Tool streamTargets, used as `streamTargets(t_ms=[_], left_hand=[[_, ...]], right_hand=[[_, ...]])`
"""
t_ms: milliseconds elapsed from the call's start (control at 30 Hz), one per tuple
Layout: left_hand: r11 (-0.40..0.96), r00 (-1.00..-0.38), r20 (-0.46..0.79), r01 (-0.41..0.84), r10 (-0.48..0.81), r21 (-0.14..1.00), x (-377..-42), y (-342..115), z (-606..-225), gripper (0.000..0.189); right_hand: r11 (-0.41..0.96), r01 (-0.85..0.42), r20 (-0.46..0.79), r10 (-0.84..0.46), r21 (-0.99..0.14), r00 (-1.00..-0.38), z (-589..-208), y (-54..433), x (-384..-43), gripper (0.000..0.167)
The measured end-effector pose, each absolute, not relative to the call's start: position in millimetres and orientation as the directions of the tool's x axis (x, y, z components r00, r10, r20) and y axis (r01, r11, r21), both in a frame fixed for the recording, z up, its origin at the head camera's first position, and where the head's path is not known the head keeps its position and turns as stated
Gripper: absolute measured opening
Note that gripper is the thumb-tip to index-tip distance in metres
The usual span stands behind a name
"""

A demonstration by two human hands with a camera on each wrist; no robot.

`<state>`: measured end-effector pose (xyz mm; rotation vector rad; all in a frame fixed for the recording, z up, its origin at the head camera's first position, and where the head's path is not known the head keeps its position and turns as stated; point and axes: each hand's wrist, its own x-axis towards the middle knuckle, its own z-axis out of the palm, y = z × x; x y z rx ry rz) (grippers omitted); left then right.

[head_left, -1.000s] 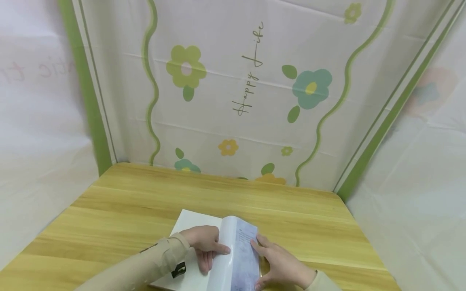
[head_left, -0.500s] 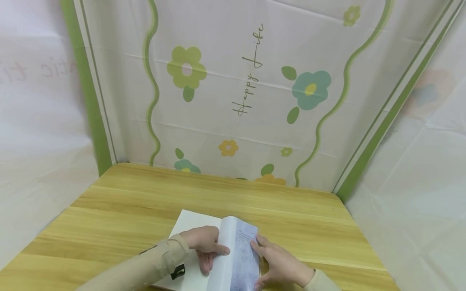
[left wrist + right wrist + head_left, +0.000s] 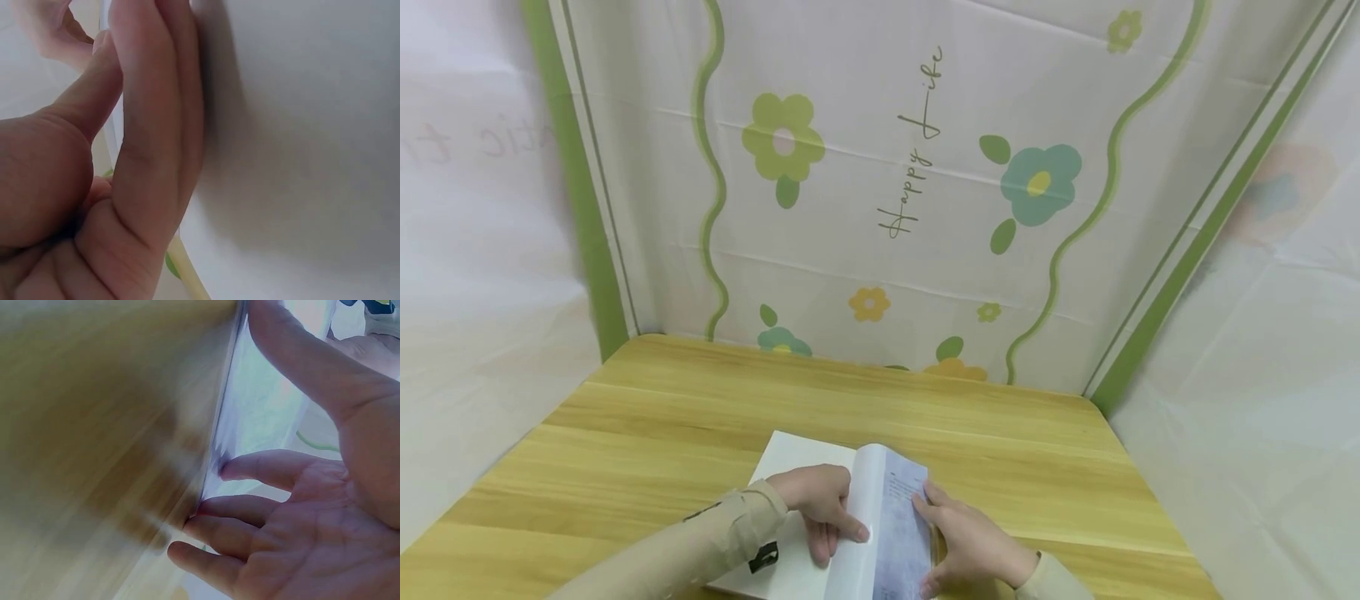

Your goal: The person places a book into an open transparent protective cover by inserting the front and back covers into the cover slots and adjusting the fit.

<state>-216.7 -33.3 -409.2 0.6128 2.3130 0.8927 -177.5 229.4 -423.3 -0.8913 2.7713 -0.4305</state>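
An open book [image 3: 905, 533] lies at the near edge of the table, its white left page [image 3: 802, 450] flat and a glossy page [image 3: 859, 483] bulging up beside the spine. My left hand [image 3: 822, 498] rests across the middle, its thumb pressing on the glossy curve and its long fingers extended along the white page. In the left wrist view those fingers [image 3: 150, 112] look straight and close together. My right hand [image 3: 968, 537] touches the book's right edge. The right wrist view shows its fingers [image 3: 250, 469] spread along that edge, with the index fingertip on the page.
The wood-grain table [image 3: 865, 400] reaches back to a pale flowered curtain [image 3: 850, 208]. More pale cloth hangs at the left [image 3: 490, 292] and right [image 3: 1240, 358] sides.
My left thumb has slid slightly down along the curved page. The right hand and book have barely shifted.
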Motion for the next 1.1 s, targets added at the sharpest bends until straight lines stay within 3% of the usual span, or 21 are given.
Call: streamTargets(t_ms=[467, 1100], left_hand=[[0.711, -0.767, -0.357, 0.177, 0.533, 0.681, -210.2, -26.2, -401.7, 0.039], [0.691, -0.758, -0.356, 0.168, 0.547, 0.703, -206.9, -19.4, -399.2, 0.036]], right_hand=[[0.761, -0.544, -0.077, -0.603, -0.354, -0.794, -421.6, 227.2, -175.0, 0.113], [0.754, -0.564, -0.031, -0.608, -0.336, -0.793, -424.3, 225.2, -171.6, 0.118]])
